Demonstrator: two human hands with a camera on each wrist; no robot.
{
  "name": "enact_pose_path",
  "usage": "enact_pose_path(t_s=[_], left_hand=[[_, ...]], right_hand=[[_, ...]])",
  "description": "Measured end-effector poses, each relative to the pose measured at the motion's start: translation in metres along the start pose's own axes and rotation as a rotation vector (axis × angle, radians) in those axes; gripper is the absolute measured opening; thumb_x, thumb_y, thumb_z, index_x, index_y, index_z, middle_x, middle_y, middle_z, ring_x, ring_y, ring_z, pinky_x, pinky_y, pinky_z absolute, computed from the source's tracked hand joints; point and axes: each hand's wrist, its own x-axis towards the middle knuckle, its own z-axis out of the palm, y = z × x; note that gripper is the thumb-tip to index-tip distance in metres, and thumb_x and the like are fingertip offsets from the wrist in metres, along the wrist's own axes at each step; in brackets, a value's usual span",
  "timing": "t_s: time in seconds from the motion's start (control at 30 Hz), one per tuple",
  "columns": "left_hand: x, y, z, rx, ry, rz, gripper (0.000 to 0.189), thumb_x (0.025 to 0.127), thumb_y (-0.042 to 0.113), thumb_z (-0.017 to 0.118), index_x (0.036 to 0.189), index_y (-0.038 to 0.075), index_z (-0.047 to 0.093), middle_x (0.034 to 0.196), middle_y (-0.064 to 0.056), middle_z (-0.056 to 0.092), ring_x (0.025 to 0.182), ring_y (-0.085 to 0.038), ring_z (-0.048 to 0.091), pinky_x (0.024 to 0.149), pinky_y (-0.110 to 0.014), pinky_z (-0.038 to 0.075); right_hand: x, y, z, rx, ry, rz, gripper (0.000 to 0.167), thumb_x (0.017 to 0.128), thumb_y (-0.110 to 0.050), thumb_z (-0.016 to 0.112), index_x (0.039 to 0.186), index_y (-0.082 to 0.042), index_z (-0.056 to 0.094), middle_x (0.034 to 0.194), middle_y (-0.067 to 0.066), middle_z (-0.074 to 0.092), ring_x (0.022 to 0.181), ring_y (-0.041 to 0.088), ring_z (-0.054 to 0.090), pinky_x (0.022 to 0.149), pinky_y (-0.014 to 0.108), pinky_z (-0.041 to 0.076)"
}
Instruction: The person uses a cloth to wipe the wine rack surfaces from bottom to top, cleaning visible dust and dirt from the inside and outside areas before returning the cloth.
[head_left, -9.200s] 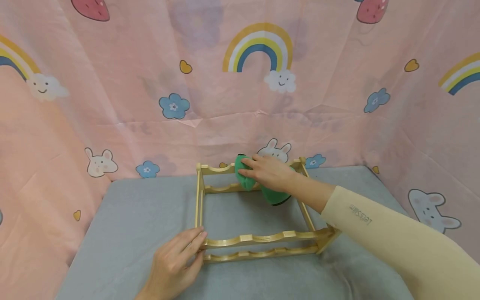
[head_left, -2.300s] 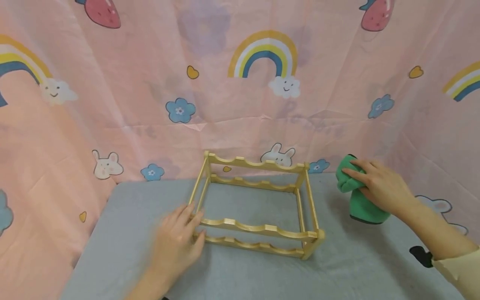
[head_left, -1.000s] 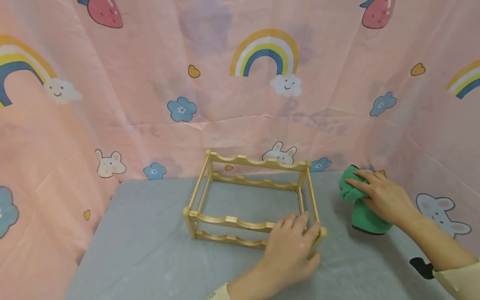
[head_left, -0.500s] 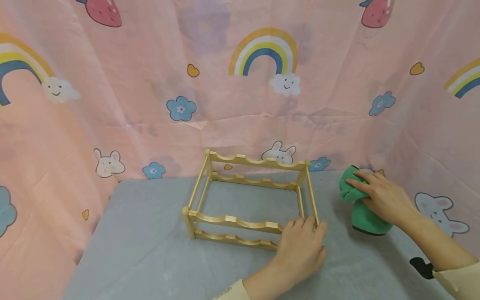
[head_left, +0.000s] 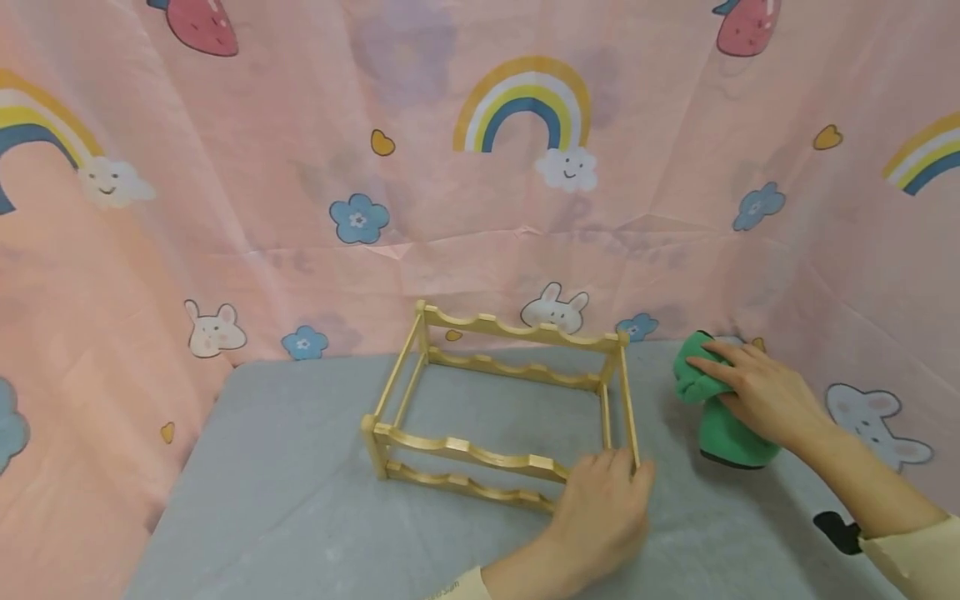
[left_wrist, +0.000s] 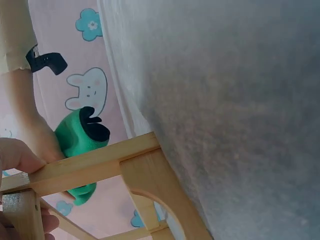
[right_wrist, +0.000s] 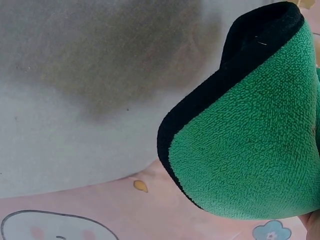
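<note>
A light wooden rack (head_left: 468, 452) with wavy, scalloped rails stands in the middle of the table. My left hand (head_left: 603, 504) grips its near right corner, hiding that post in the head view. In the left wrist view, the thumb (left_wrist: 20, 155) lies along a wooden bar and fingertips show below it. To the right of the rack, my right hand (head_left: 772, 396) holds a bunched green cloth (head_left: 738, 437) with black edging. The right wrist view shows the cloth's fuzzy loose end (right_wrist: 245, 140) hanging folded, apart from the rack.
Grey-blue fabric covers the table (head_left: 285, 467). Behind and at both sides hangs a pink curtain (head_left: 262, 150) printed with rainbows, flowers and rabbits. A black strap (head_left: 838, 532) dangles at the right sleeve.
Earlier the right hand had the cloth at the rack's back rail; it now holds it off to the right. My left hand has gone from the near left corner to the near right, and the rack has turned slightly.
</note>
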Motion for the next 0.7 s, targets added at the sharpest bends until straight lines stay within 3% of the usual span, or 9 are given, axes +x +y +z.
enact_pose_path(t_s=[0.17,0.3,0.37,0.47,0.57,0.63,0.7], left_hand=[[-0.004,0.005,-0.004,-0.080,0.000,0.003,0.014,0.073,0.003,0.061,0.075,0.016,0.055,0.066,0.006,0.039,0.059,-0.005,0.028,0.054,-0.018,0.014],[-0.008,0.007,-0.007,-0.105,0.002,0.029,0.014,0.076,0.001,0.060,0.080,0.015,0.063,0.069,0.006,0.047,0.058,-0.004,0.037,0.054,-0.017,0.018],[-0.011,0.008,-0.009,-0.121,0.006,0.049,0.016,0.079,0.001,0.062,0.087,0.013,0.068,0.071,0.005,0.052,0.058,-0.005,0.039,0.054,-0.017,0.019],[-0.015,0.010,-0.010,-0.107,0.038,0.085,0.019,0.087,0.001,0.057,0.092,0.014,0.070,0.073,0.005,0.053,0.058,-0.004,0.039,0.054,-0.016,0.020],[-0.019,0.010,-0.010,-0.057,0.079,0.125,0.032,0.096,0.000,0.041,0.093,0.015,0.069,0.074,0.006,0.052,0.059,-0.003,0.039,0.054,-0.015,0.020],[-0.022,0.010,-0.011,-0.038,0.086,0.153,0.039,0.099,0.001,0.033,0.094,0.016,0.069,0.075,0.006,0.053,0.061,-0.003,0.041,0.055,-0.015,0.021],[-0.025,0.010,-0.013,-0.047,0.075,0.177,0.037,0.099,0.002,0.034,0.095,0.016,0.068,0.076,0.007,0.053,0.062,-0.003,0.042,0.056,-0.015,0.021]], right_hand=[[0.001,0.003,0.000,0.004,-0.030,0.022,0.063,0.071,0.004,0.090,0.129,-0.004,0.070,0.135,0.030,0.058,0.116,0.056,0.057,0.068,0.064,0.058],[0.001,0.005,-0.001,0.014,-0.044,0.044,0.062,0.072,0.004,0.088,0.130,-0.003,0.070,0.137,0.030,0.056,0.118,0.062,0.055,0.071,0.069,0.057],[0.001,0.006,-0.002,0.021,-0.051,0.060,0.061,0.073,0.005,0.088,0.131,-0.004,0.069,0.138,0.029,0.055,0.118,0.062,0.054,0.064,0.066,0.058],[0.000,0.007,-0.003,0.022,-0.048,0.064,0.061,0.073,0.004,0.088,0.130,-0.005,0.069,0.137,0.028,0.056,0.117,0.059,0.054,0.057,0.062,0.058],[-0.001,0.009,-0.003,0.021,-0.038,0.056,0.061,0.073,0.003,0.088,0.130,-0.005,0.069,0.136,0.027,0.056,0.115,0.053,0.055,0.055,0.058,0.057],[-0.002,0.010,-0.003,0.016,-0.031,0.052,0.061,0.072,0.003,0.089,0.129,-0.005,0.069,0.136,0.028,0.057,0.114,0.051,0.056,0.057,0.059,0.058],[-0.002,0.011,-0.003,0.016,-0.028,0.054,0.062,0.072,0.003,0.089,0.129,-0.005,0.068,0.136,0.028,0.056,0.114,0.049,0.056,0.056,0.057,0.057]])
